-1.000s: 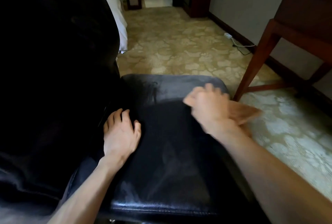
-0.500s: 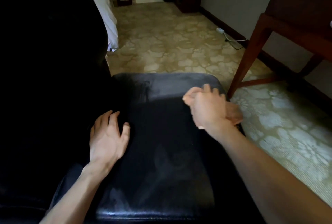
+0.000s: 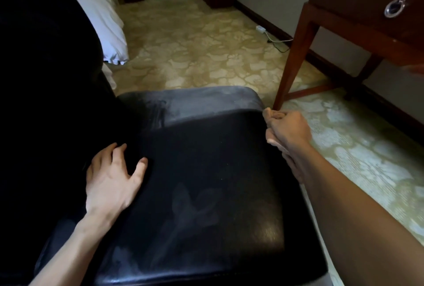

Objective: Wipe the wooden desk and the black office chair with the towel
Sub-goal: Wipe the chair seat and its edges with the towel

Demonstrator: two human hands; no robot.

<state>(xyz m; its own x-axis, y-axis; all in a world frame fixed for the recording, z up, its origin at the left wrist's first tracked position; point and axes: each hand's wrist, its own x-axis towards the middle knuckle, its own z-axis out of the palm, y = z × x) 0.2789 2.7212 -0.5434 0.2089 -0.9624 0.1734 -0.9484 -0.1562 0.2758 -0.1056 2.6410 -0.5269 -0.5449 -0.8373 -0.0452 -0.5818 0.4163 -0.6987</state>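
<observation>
The black office chair's leather seat (image 3: 206, 171) fills the lower middle of the head view, its backrest (image 3: 46, 79) a dark mass on the left. My left hand (image 3: 110, 180) rests on the seat's left side beside the backrest, fingers spread. My right hand (image 3: 289, 134) is at the seat's right edge and grips a small tan towel (image 3: 273, 114), bunched in the fist with only bits showing. The wooden desk (image 3: 367, 10) stands at the upper right, one leg just beyond my right hand.
A bed with white linen (image 3: 107, 21) lies behind the chair on the left. Patterned beige carpet (image 3: 195, 44) stretches toward a doorway. A white plug and cable (image 3: 270, 38) lie by the wall. The desk drawer has a ring handle (image 3: 394, 9).
My right hand with the towel has slid from the middle of the seat to its right edge. My left hand stays on the seat with its fingers spread wider.
</observation>
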